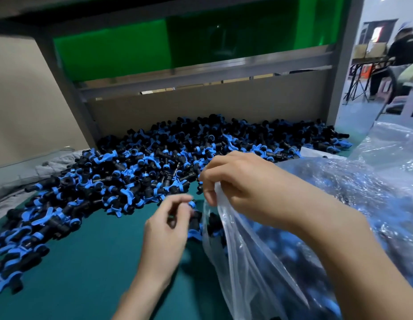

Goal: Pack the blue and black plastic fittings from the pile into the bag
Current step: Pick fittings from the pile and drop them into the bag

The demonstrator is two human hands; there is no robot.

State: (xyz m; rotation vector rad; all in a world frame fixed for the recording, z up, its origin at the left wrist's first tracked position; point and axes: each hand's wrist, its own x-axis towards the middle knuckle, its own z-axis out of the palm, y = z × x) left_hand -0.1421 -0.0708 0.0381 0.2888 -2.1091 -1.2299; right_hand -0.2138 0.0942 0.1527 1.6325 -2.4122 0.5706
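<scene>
Right hand pinches the rim of the clear bag, holding its mouth up. Left hand, blurred, fingers curled at the mouth; whether it grips a fitting: cannot tell. Pile of blue and black fittings lies beyond both hands on the green mat. Cardboard wall backs the pile.
</scene>
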